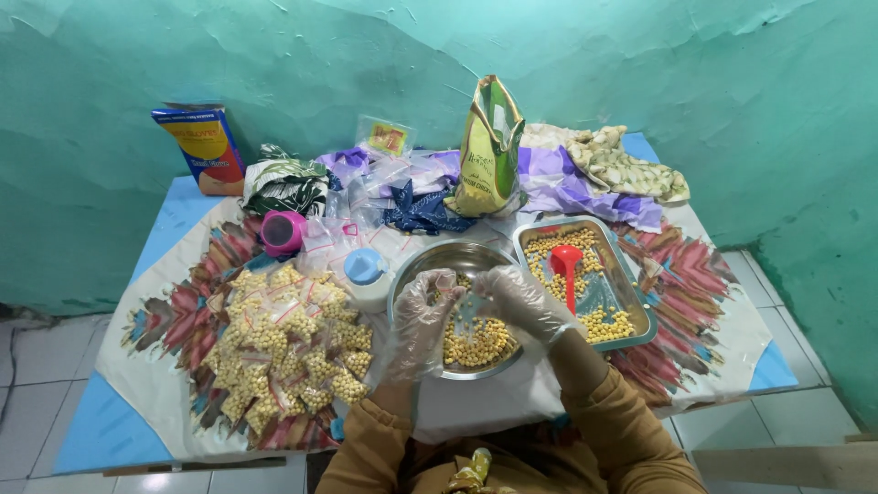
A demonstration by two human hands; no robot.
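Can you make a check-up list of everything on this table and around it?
Surface: table under a patterned cloth.
Job's things: round metal bowl and metal tray hold yellow round pieces; red scoop lies in the tray; pile of filled small bags.
Clutter: gold pouch, blue box, pink cup, blue-lidded jar, cloths.
Hands: gloved left hand and right hand hold a small clear bag over the bowl.
Cables: nothing seen.
Surroundings: teal wall, tiled floor.

bowl [416, 265] partly hidden — small bag [466, 311] blurred
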